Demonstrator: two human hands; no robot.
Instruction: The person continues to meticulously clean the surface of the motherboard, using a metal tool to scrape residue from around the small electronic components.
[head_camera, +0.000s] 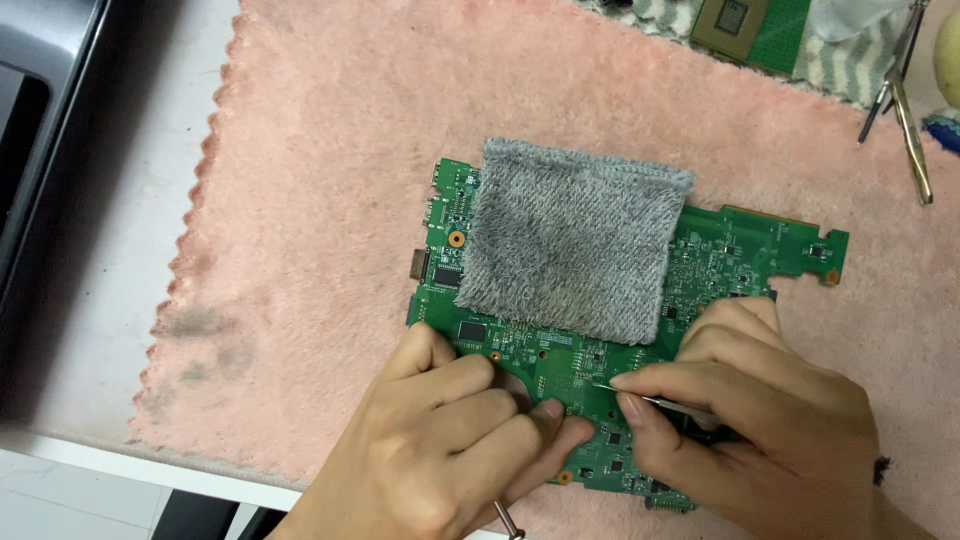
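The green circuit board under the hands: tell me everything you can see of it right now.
The green circuit board lies flat on a pink fuzzy mat, component side up, irregular in outline, with small chips, orange-ringed screw holes and metal connectors along its left edge. A grey fuzzy cloth patch covers its upper middle. The left hand rests fingers on its lower edge; the right hand holds thin metal tweezers with the tips pointed at the board's lower middle.

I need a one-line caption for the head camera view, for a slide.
Right hand holds thin metal tweezers to a green circuit board on a pink cloth; left hand steadies the board, partly covered by a grey fuzzy patch.
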